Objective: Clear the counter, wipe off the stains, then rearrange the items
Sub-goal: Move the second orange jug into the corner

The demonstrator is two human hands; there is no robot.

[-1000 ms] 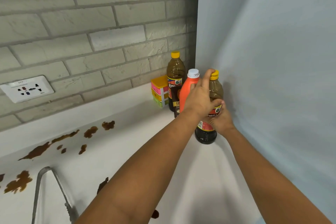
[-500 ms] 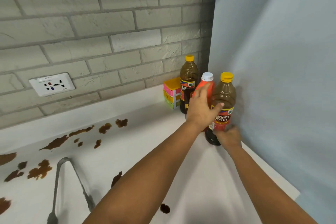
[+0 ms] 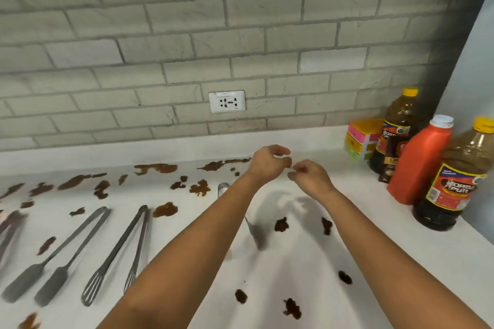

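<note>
Nearest, dark brown stains (image 3: 292, 308) dot the white counter (image 3: 401, 262), with more spread far left. On the near left lie two whisks (image 3: 117, 251) and two metal utensils (image 3: 53, 259) (one more utensil lies partly hidden under the left forearm). Further in, the left hand (image 3: 267, 165) and right hand (image 3: 310, 177) hover just apart above the counter, fingers loosely curled and holding nothing. At the right end stand a near brown bottle (image 3: 454, 181), an orange bottle (image 3: 419, 163), a far brown bottle (image 3: 395, 128) and a stack of coloured boxes (image 3: 361, 139) by the brick wall (image 3: 187, 35).
</note>
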